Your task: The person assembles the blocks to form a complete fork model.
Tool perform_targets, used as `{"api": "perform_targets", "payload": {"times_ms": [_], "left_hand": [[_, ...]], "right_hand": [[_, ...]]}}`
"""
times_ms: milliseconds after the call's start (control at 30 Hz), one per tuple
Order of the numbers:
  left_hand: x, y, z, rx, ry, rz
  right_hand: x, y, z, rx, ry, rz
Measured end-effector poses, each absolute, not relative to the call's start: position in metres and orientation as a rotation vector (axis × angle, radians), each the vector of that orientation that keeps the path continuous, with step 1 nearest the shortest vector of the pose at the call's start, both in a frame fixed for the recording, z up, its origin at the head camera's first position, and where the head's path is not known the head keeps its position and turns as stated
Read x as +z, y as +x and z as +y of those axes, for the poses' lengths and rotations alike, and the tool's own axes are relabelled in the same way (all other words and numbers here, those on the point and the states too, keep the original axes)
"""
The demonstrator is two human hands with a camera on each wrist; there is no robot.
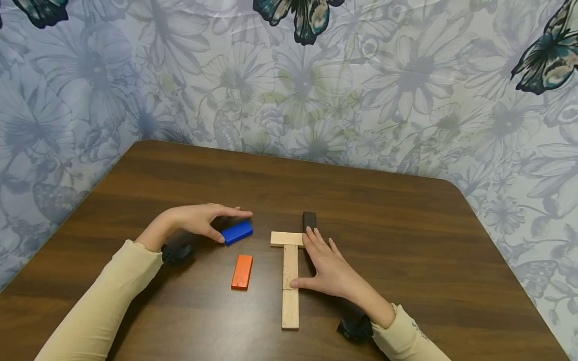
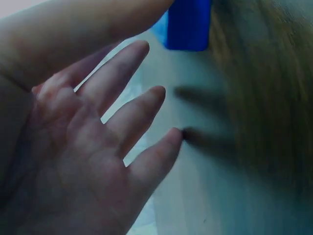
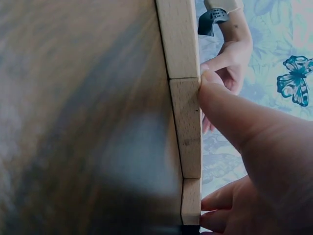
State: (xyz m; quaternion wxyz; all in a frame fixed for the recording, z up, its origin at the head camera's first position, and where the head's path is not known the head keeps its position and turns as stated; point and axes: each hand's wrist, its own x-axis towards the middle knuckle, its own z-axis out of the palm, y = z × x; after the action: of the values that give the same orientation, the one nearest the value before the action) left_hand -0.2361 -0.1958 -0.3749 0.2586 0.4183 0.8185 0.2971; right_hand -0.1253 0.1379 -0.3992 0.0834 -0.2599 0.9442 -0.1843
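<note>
A blue block [image 1: 237, 232] lies tilted on the table, and the thumb of my left hand [image 1: 198, 219] touches its near left end. The other left fingers stretch out past its far side; in the left wrist view they are spread below the blue block [image 2: 188, 24]. My right hand [image 1: 331, 271] lies flat over plain wooden blocks set in a T. Its thumb rests on the upper stem block [image 1: 290, 260], while the fingertips reach the right end of the crossbar block [image 1: 284, 239]. Beyond those fingertips shows a black block [image 1: 309, 220], partly covered.
An orange block [image 1: 242, 272] lies between the left forearm and the T. The lower stem block [image 1: 290, 311] points toward the near side. Behind the brown wooden table [image 1: 384, 210] hangs a cloth [image 1: 316, 100] with flowers and butterflies.
</note>
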Motion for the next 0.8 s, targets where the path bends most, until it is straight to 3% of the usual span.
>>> {"api": "perform_targets", "payload": {"times_ms": [800], "left_hand": [[-0.396, -0.243, -0.179, 0.797, 1.173, 2.528]], "right_hand": [[-0.401, -0.128, 0.141, -0.519, -0.797, 2.829]]}}
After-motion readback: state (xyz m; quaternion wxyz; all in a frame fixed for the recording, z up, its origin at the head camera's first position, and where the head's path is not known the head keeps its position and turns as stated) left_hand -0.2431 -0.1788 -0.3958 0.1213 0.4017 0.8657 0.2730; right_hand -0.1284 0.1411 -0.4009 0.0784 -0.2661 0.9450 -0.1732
